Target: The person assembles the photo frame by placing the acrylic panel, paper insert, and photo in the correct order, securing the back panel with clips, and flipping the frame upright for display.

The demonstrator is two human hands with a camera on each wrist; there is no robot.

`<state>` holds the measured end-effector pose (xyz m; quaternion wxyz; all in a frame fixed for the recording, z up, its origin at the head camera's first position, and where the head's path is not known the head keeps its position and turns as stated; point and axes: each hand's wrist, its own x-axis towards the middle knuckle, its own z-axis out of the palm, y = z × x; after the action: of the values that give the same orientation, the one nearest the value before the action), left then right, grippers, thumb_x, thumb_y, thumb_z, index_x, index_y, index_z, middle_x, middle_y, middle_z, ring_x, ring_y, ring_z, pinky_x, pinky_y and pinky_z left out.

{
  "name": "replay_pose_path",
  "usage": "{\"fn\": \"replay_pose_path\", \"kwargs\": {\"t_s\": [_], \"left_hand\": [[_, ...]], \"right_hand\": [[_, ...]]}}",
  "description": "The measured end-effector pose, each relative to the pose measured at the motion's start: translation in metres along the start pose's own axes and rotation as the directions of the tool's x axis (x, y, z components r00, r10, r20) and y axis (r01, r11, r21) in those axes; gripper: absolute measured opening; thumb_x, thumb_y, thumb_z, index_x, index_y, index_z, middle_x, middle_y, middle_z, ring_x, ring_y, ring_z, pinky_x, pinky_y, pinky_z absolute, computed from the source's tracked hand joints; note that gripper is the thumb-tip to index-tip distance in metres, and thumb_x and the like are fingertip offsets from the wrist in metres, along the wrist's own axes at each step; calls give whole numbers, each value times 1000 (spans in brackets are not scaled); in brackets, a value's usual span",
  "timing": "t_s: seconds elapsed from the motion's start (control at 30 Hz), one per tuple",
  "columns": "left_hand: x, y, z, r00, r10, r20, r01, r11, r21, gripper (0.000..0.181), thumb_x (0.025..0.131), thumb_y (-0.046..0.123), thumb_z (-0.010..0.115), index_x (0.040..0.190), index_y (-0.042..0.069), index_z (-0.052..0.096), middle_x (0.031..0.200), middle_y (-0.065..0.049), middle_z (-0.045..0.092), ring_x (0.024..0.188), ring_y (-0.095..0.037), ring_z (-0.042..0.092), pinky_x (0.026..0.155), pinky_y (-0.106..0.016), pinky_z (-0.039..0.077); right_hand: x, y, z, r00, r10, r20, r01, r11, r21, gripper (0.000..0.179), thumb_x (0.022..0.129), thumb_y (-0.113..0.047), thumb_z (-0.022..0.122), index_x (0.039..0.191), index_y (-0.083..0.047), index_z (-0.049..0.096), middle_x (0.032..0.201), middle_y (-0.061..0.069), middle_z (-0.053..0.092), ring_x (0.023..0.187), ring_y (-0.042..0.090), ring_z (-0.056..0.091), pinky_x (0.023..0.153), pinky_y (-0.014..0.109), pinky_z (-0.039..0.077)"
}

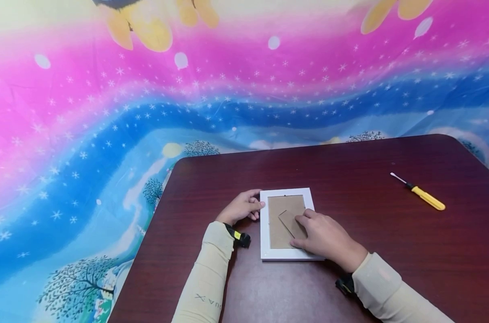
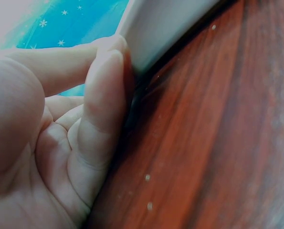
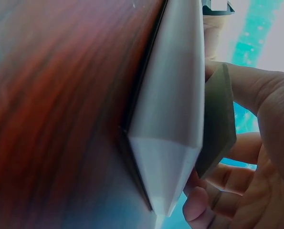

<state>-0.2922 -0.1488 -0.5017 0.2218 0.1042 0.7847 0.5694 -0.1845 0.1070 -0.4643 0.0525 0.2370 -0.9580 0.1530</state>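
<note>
A white picture frame (image 1: 265, 233) lies back side up on the table, its brown backing board (image 1: 279, 202) showing. On the board is an easel stand (image 1: 291, 221), seen in the right wrist view as a dark flap jutting out from the frame. My right hand (image 1: 329, 237) grips this stand, thumb toward the frame's near side and fingers toward the far side; part of the stand is hidden under the hand. At the left edge, my left hand (image 1: 239, 207) holds the frame between thumb and curled fingers. The left wrist view shows those fingertips at the frame's side wall (image 2: 168, 31).
A screwdriver (image 1: 429, 198) with a yellow and black handle lies on the right of the dark red wooden table (image 1: 349, 170). Behind the table's far edge hangs a colourful printed cloth (image 1: 244, 89). Black straps circle both wrists.
</note>
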Motion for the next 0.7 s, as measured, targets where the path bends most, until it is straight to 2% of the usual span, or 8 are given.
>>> {"fn": "replay_pose_path", "kwargs": {"t_s": [0.7], "left_hand": [[0,0,0,1000,-3,-9,3,1000,3,67,95,16,66,151,4,32,77,-11,62,57,-17,59,58,-35,58]], "right_hand": [[0,-2,-1,1000,-13,-2,13,1000,-22,56,72,-47,81,108,-5,70,87,0,53,64,13,48,58,32,45]]}}
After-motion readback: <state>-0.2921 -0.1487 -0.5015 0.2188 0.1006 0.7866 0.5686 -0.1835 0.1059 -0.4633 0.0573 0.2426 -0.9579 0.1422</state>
